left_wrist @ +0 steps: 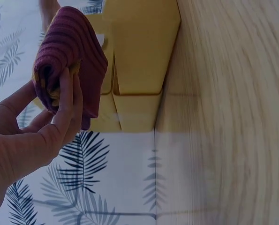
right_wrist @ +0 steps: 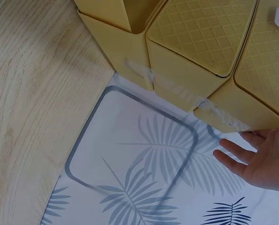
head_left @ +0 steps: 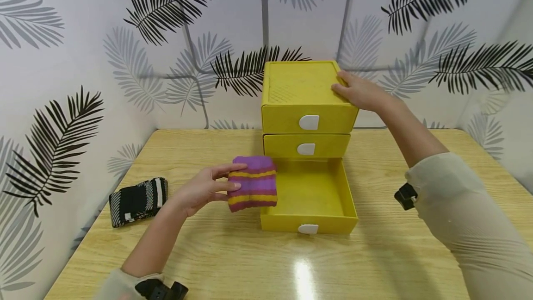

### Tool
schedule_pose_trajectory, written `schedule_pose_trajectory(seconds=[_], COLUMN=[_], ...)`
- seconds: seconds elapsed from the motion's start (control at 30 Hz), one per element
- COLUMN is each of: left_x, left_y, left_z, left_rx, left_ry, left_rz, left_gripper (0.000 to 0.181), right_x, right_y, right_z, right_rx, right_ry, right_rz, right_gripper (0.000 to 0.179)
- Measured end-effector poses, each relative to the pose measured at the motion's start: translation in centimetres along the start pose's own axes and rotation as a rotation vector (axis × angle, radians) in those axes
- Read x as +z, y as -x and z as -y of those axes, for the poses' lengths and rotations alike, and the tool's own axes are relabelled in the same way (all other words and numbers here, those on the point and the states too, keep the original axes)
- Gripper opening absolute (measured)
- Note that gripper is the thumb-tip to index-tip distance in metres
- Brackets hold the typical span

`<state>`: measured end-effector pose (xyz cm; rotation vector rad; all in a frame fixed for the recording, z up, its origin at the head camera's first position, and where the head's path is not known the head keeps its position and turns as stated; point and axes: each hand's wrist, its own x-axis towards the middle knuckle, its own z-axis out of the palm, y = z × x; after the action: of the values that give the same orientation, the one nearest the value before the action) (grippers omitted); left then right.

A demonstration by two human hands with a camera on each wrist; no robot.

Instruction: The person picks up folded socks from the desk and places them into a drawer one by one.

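Observation:
My left hand pinches a folded knit cloth with purple, yellow and dark red stripes, thumb on one side and fingers on the other. The cloth is held up at the left side of the pulled-out bottom drawer of a yellow drawer unit. In the left wrist view, the cloth's ribbed, folded layers show at its end. My right hand rests on the unit's top right edge with its fingers extended. From the right wrist, that hand touches the unit's side.
A folded black-and-white patterned cloth lies on the wooden table at the left. The two upper drawers are closed, with white tabs on their fronts. A leaf-patterned wall stands behind.

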<state>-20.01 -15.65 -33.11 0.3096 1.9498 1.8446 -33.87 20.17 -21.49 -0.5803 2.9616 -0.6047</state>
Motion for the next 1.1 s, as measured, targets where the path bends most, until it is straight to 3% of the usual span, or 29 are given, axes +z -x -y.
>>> schedule_pose_trajectory(seconds=[0.43,0.8,1.1], left_x=[3.2,5.9,8.1], left_y=[-2.2,-4.2,-6.4], left_z=[-0.3,-1.0,-1.2], left_rx=[0.012,-0.011,-0.072], left_ry=[-0.004,-0.036,-0.023], left_rz=[0.091,0.095,0.072], left_gripper=[0.050,0.046,0.045], right_x=[0.0,0.0,0.0], right_y=[0.0,0.0,0.0], right_z=[0.1,0.0,0.1], right_rx=[-0.003,-0.009,-0.004], right_ry=[-0.005,-0.023,-0.014], right_rz=[-0.003,0.000,0.001], right_gripper=[0.064,0.065,0.065])
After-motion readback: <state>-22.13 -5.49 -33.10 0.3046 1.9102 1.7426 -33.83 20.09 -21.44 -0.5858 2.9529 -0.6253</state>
